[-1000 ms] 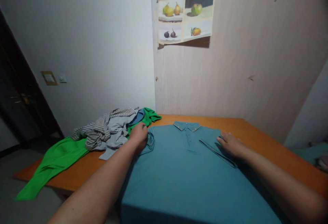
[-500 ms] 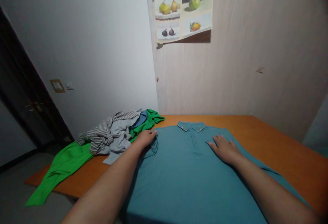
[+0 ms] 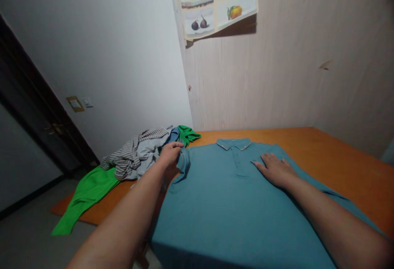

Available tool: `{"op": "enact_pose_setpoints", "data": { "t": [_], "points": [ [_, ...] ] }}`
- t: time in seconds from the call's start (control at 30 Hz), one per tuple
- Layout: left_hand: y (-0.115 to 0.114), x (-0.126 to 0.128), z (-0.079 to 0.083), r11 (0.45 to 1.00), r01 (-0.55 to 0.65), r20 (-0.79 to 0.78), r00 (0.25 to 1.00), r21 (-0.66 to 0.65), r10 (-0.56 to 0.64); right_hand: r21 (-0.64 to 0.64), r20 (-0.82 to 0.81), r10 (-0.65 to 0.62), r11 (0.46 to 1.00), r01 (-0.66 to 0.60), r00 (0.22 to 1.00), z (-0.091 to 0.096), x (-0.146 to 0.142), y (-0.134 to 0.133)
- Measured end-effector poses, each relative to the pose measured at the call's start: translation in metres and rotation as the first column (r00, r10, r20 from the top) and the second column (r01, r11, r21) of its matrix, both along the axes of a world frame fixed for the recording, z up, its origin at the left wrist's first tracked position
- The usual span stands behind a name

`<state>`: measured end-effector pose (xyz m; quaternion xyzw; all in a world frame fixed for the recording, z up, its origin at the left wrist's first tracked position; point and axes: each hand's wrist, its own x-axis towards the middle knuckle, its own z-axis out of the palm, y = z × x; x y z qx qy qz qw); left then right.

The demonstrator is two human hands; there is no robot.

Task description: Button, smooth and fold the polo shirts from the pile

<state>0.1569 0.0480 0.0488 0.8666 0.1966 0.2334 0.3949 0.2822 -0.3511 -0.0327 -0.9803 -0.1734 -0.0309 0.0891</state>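
Observation:
A teal polo shirt [image 3: 221,203] lies spread on the orange table [image 3: 308,145], front side up, its collar at the far end and its lower part reaching toward me. At the shirt's left shoulder area, my left hand [image 3: 170,153] is closed on the short sleeve, which is drawn out sideways and a little raised. My right hand [image 3: 277,169] rests flat on the chest, right of the button placket, with fingers spread. Under that forearm the right side of the shirt is partly hidden.
Left of the shirt lies a heap of clothes: a striped garment [image 3: 126,160], a grey one [image 3: 150,150] and a green one [image 3: 95,187] hanging over the table's left edge. A wall with a fruit poster [image 3: 197,8] stands behind the table.
My left hand has moved outward to the left and slightly up, pulling the sleeve with it. The right hand stays on the chest. The view has tilted slightly downward.

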Motion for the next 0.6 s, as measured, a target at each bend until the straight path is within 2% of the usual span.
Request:
{"op": "enact_pose_setpoints", "data": {
  "t": [0.17,0.3,0.5,0.6],
  "points": [
    [-0.007,-0.007,0.013,0.996,0.08,0.037,0.996,-0.03,-0.079,-0.01,-0.01,-0.006,1.0,0.006,1.0,0.0,0.0,0.001],
    [-0.028,-0.004,0.018,0.986,0.163,0.063,0.984,0.028,-0.165,-0.009,0.004,-0.001,1.0,0.001,1.0,-0.002,0.001,0.001],
    [-0.067,0.002,0.009,0.929,0.362,0.031,0.93,0.083,-0.365,-0.008,0.011,0.0,1.0,0.0,1.0,-0.004,0.002,0.0],
    [-0.065,0.007,0.005,0.94,0.323,0.044,0.943,0.107,-0.329,-0.009,0.005,0.001,1.0,-0.001,1.0,-0.003,0.002,0.0]
  ]
}}
